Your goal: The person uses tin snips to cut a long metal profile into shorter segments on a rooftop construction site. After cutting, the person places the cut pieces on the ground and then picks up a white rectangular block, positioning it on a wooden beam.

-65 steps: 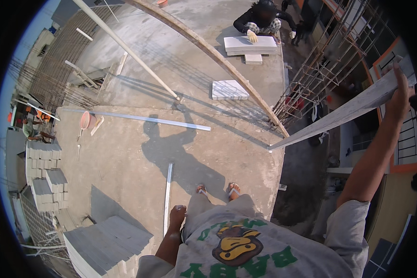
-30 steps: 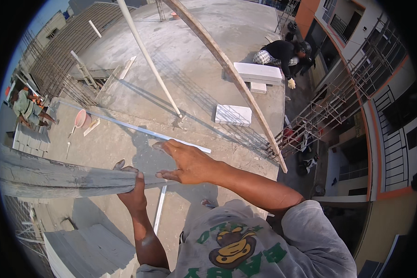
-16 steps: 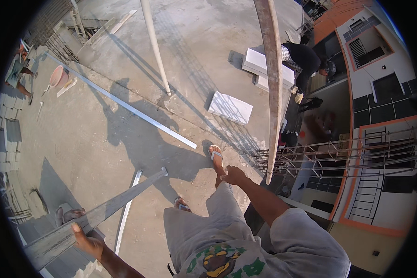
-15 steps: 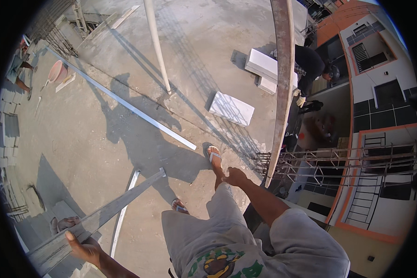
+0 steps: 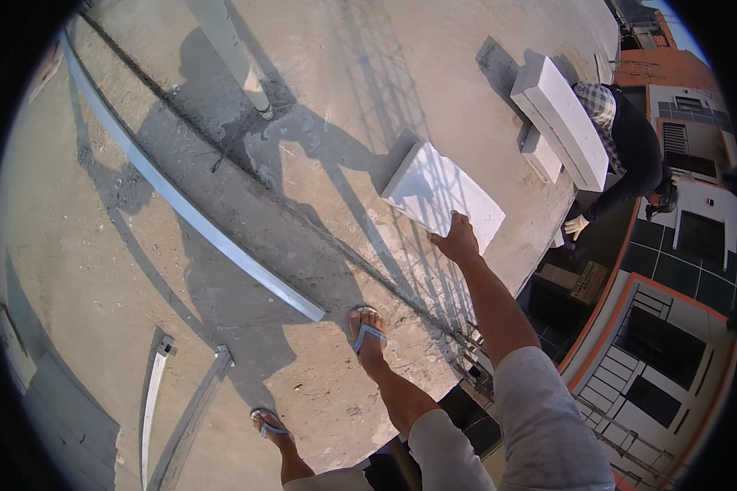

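My right hand (image 5: 457,240) reaches out over the near edge of a white lightweight building block (image 5: 434,190) lying on the concrete. Thumb and fingers are spread apart; whether they touch the block I cannot tell. My left hand is out of view. At the lower left lies or leans a long grey board (image 5: 195,421), its far end near my feet. Beside it runs a narrow pale bar (image 5: 152,405). My feet, in flip-flops (image 5: 370,335), stand on the concrete.
A long pale metal bar (image 5: 192,214) crosses the slab on the left. A post (image 5: 236,51) stands ahead. More white blocks (image 5: 561,119) are stacked at the right, where another person (image 5: 639,147) bends down by the slab edge (image 5: 540,278). Grey sheets (image 5: 70,421) lie lower left.
My right hand has moved forward from above my leg to the white block. My left hand, earlier on the grey board, has left the view. The view has shifted and a slanted beam is gone.
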A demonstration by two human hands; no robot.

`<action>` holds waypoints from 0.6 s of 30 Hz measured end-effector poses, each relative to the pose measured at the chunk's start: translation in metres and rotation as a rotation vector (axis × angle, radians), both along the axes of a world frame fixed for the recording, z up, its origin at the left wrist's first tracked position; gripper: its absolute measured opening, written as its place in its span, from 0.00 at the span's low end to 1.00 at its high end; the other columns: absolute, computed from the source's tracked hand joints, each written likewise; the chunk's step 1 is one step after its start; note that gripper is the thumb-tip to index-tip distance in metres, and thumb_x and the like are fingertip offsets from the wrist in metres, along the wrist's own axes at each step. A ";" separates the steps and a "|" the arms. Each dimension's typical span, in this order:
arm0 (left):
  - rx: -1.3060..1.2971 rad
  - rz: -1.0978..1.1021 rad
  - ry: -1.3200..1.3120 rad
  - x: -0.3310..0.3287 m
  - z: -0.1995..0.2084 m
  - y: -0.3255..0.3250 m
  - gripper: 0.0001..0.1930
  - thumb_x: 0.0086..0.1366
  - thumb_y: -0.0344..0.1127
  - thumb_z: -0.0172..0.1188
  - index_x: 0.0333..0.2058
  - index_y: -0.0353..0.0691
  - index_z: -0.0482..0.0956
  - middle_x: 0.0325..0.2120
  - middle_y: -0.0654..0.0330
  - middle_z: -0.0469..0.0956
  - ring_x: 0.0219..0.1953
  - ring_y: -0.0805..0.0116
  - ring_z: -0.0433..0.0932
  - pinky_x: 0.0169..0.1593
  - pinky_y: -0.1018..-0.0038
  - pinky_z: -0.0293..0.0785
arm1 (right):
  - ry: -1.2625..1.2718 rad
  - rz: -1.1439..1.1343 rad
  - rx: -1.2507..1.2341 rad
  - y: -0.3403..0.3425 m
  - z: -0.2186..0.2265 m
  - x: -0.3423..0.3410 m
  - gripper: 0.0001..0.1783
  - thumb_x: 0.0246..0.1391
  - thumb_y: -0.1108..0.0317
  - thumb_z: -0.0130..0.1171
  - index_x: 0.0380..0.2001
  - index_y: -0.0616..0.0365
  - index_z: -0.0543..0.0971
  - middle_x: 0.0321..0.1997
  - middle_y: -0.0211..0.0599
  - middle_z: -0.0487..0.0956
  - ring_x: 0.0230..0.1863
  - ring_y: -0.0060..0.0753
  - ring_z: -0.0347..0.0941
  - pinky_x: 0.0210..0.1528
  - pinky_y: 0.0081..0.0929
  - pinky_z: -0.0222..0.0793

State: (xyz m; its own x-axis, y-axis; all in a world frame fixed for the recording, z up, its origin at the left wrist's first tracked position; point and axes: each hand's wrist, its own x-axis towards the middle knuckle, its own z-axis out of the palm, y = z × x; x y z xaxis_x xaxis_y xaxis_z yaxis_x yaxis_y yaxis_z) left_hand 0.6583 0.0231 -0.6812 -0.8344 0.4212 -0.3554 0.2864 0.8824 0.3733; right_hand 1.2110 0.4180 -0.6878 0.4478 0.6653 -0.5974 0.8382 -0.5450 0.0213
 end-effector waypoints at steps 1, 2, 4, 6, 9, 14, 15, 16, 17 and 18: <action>-0.045 -0.040 0.007 0.003 -0.028 -0.025 0.33 0.65 0.51 0.54 0.59 0.31 0.63 0.46 0.51 0.74 0.57 0.56 0.69 0.64 0.57 0.59 | -0.020 0.017 0.022 0.014 -0.013 0.016 0.51 0.45 0.48 0.71 0.65 0.63 0.59 0.67 0.49 0.62 0.68 0.48 0.59 0.66 0.42 0.64; -0.069 -0.086 0.017 0.002 -0.051 -0.047 0.33 0.66 0.51 0.53 0.60 0.30 0.61 0.46 0.50 0.74 0.57 0.56 0.69 0.65 0.58 0.58 | -0.034 0.032 0.027 0.029 -0.026 0.030 0.53 0.45 0.47 0.71 0.66 0.63 0.57 0.69 0.48 0.60 0.70 0.48 0.57 0.66 0.41 0.63; -0.153 -0.094 0.027 -0.001 -0.080 -0.077 0.34 0.69 0.51 0.52 0.62 0.28 0.58 0.46 0.50 0.73 0.58 0.57 0.68 0.67 0.60 0.56 | -0.035 0.069 0.083 0.053 -0.048 0.053 0.57 0.42 0.45 0.72 0.66 0.68 0.56 0.69 0.53 0.60 0.71 0.49 0.56 0.69 0.39 0.59; -0.117 -0.135 0.102 -0.001 -0.094 -0.092 0.31 0.72 0.48 0.47 0.62 0.28 0.58 0.47 0.47 0.72 0.53 0.53 0.71 0.62 0.59 0.63 | -0.036 0.089 0.112 0.075 -0.066 0.073 0.60 0.40 0.44 0.73 0.67 0.69 0.55 0.70 0.55 0.58 0.73 0.51 0.52 0.70 0.40 0.57; -0.168 -0.119 0.148 0.001 -0.098 -0.091 0.30 0.73 0.48 0.45 0.62 0.28 0.58 0.47 0.46 0.72 0.51 0.52 0.72 0.59 0.58 0.67 | -0.066 0.075 0.125 0.102 -0.089 0.090 0.61 0.39 0.41 0.73 0.68 0.63 0.55 0.69 0.49 0.62 0.73 0.46 0.53 0.71 0.39 0.56; -0.219 -0.083 0.114 0.012 -0.090 -0.077 0.31 0.71 0.50 0.47 0.62 0.28 0.58 0.47 0.47 0.72 0.51 0.53 0.71 0.60 0.58 0.66 | -0.060 0.082 -0.002 0.116 -0.105 0.096 0.57 0.37 0.38 0.73 0.63 0.64 0.64 0.62 0.48 0.69 0.67 0.46 0.62 0.67 0.43 0.58; -0.233 -0.070 0.101 0.016 -0.088 -0.076 0.32 0.71 0.50 0.47 0.62 0.28 0.58 0.47 0.47 0.72 0.51 0.53 0.71 0.60 0.58 0.66 | -0.070 0.126 0.043 0.115 -0.102 0.092 0.55 0.37 0.38 0.73 0.61 0.63 0.66 0.60 0.48 0.70 0.65 0.46 0.64 0.66 0.44 0.59; -0.241 -0.067 0.090 0.018 -0.088 -0.072 0.32 0.71 0.50 0.48 0.62 0.28 0.58 0.47 0.47 0.71 0.51 0.53 0.71 0.60 0.58 0.65 | -0.087 0.163 0.065 0.111 -0.095 0.087 0.52 0.37 0.38 0.74 0.59 0.63 0.68 0.59 0.47 0.71 0.64 0.46 0.65 0.64 0.44 0.60; -0.244 -0.068 0.077 0.020 -0.086 -0.069 0.33 0.70 0.51 0.48 0.61 0.28 0.58 0.47 0.47 0.71 0.51 0.53 0.71 0.60 0.58 0.65 | -0.106 0.192 0.085 0.106 -0.087 0.081 0.50 0.37 0.38 0.74 0.57 0.62 0.70 0.57 0.46 0.72 0.62 0.45 0.67 0.63 0.44 0.60; -0.237 -0.063 0.061 0.023 -0.086 -0.063 0.33 0.70 0.51 0.48 0.61 0.28 0.59 0.47 0.47 0.71 0.51 0.53 0.71 0.60 0.58 0.65 | -0.128 0.240 0.198 0.094 -0.079 0.067 0.45 0.36 0.42 0.76 0.52 0.60 0.72 0.52 0.44 0.73 0.59 0.45 0.67 0.62 0.43 0.60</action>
